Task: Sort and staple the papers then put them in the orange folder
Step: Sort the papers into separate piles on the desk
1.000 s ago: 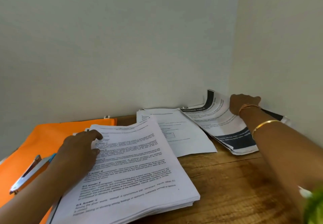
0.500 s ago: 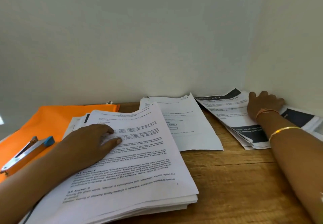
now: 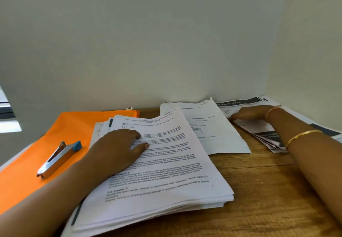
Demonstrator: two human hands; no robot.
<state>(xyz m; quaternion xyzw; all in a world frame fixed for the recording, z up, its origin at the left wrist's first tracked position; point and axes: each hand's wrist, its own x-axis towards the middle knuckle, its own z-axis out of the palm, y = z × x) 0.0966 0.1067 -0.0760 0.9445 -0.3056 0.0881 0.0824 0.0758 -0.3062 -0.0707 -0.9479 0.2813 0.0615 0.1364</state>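
Now the right hand (image 3: pixel 249 113), which a second ago bent up the dark-banded sheets (image 3: pixel 266 138) at upper right, presses them flat with straight fingers, while the left hand (image 3: pixel 118 148) rests open-fingered on the thick stack (image 3: pixel 166 181) beside the orange folder (image 3: pixel 55 135) at left, so sorting likely goes on.

Bare desk (image 3: pixel 268 190) front right, thick paper stack (image 3: pixel 166 172) blocking centre — walls (image 3: pixel 166 51) close behind, seemingly touching far sheets (image 3: pixel 212 125)

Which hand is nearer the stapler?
Left. The left hand rests on the paper stack just right of the stapler; the right hand lies on the dark-banded papers, far across the desk.
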